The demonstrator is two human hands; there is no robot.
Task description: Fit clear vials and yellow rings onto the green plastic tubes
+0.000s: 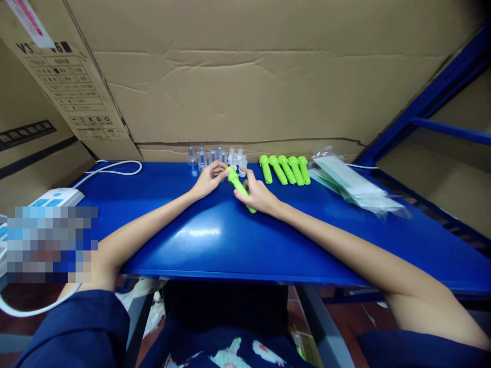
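My right hand (pixel 259 196) grips a bright green plastic tube (pixel 238 187) that lies slanted just above the blue table (pixel 215 240). My left hand (pixel 209 178) pinches at the tube's upper end, fingers curled round its tip. Just behind both hands stands a cluster of small clear plastic caps (pixel 215 157). A row of several more green tubes (pixel 285 169) lies to the right of my right hand.
A stack of clear plastic bags (pixel 351 184) lies at the right. A white power strip (pixel 57 197) with its cable (pixel 111 167) sits at the left edge. Cardboard boxes (pixel 245 71) wall the back and left. A blue metal frame (pixel 433 97) runs along the right.
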